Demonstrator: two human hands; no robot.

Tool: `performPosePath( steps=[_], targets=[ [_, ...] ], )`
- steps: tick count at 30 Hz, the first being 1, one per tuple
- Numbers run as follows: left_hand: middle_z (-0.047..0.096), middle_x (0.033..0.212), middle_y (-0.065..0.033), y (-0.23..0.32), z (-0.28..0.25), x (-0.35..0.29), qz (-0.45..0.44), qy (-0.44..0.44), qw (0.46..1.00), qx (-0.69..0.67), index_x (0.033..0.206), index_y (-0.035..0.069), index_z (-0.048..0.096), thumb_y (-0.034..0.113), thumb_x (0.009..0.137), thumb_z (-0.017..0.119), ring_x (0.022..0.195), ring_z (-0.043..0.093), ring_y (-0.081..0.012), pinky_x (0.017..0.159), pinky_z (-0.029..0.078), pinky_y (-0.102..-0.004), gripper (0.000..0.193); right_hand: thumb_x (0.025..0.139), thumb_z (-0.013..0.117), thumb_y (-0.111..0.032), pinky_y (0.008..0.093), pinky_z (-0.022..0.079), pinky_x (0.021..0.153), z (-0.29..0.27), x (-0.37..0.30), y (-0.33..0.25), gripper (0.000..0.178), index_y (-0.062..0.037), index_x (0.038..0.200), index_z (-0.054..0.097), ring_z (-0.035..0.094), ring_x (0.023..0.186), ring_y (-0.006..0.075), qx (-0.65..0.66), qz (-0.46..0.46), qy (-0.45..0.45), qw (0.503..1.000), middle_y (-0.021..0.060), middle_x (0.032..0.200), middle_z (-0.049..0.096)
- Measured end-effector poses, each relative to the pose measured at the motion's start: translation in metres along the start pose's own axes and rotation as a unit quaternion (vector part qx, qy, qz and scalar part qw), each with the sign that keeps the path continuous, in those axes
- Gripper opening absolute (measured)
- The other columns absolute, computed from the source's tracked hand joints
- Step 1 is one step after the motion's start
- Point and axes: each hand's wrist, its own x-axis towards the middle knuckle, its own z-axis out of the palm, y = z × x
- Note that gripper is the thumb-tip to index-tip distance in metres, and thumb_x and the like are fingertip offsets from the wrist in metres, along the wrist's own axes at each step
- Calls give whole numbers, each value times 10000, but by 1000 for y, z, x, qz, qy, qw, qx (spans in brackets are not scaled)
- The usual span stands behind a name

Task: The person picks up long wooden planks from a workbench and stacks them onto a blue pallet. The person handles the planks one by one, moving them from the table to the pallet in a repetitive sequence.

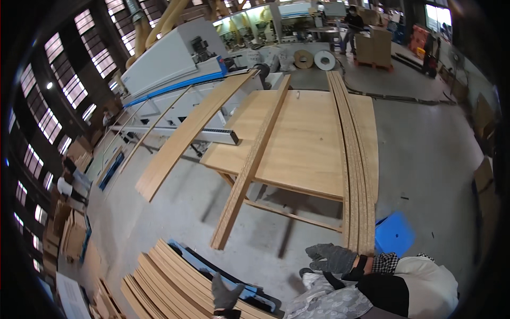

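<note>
"Grey floor [175, 223] of a workshop underlies the whole view, curving toward the fisheye rim. Which parts lie nearest?"

"Two gloved hands, at the lower edge. The left hand [226, 293] is raised, its thumb parted from the fingers and its grip released, over a stack of boards [164, 279] with a blue-and-black support [197, 259] along its far side. The right hand [332, 259] is likewise unclenched, fingers extended, at the near ends of a row of narrow strips [353, 159]."

"Where do those strips rest?"

"On a wooden table [308, 143], along its right side; their near ends project past its front edge. A single strip [255, 154] crosses the left part at a slant and also overhangs."

"How much room remains for movement?"

"A band of floor separates stack from table; a broader stretch opens at the table's right, beyond a blue object [394, 234] near the strips' ends."

"And farther off?"

"A wide panel [196, 133] slants left of the table, before a white machine [164, 58]. At the back, a person [352, 26] stands near cardboard boxes [381, 42]."

"What resists reading?"

"The lower border cuts off the stack and some grey patterned material [329, 297]. Whether either glove touches wood cannot be told. Figures at far left are small and dim."
</note>
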Motion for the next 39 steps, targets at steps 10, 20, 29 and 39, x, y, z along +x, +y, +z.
performPosePath(
  steps=[10,20,29,39],
  targets=[
    [457,1319,-246,89,-34,228,42,-93,967,233,1431,-21,152,530,597,792,1246,437,-368,1027,353,-464,1187,838,670,-301,375,486,867,6,80,-1,460,-30,1197,570,606,1017,286,-35,17,146,989,172,1117,619],
    [656,969,-187,64,-40,280,4,-231,954,192,1074,47,530,392,736,652,923,640,-369,796,493,-489,498,830,640,-276,422,462,696,28,297,-24,274,-16,892,579,577,809,360,-69,30,195,978,183,870,592],
    [666,928,-207,33,-84,337,-11,-212,956,201,1062,61,563,338,736,644,884,647,-392,760,514,-485,434,720,723,-470,398,423,957,2,559,111,867,64,1295,355,516,1140,372,81,205,278,935,259,1222,521],
    [645,935,-186,7,-83,362,61,-129,979,148,1081,111,510,285,733,695,856,617,-406,697,503,-505,431,671,783,-417,382,422,977,-18,602,41,1049,80,1360,168,524,1158,351,22,232,283,930,258,1239,519]
  ],
)
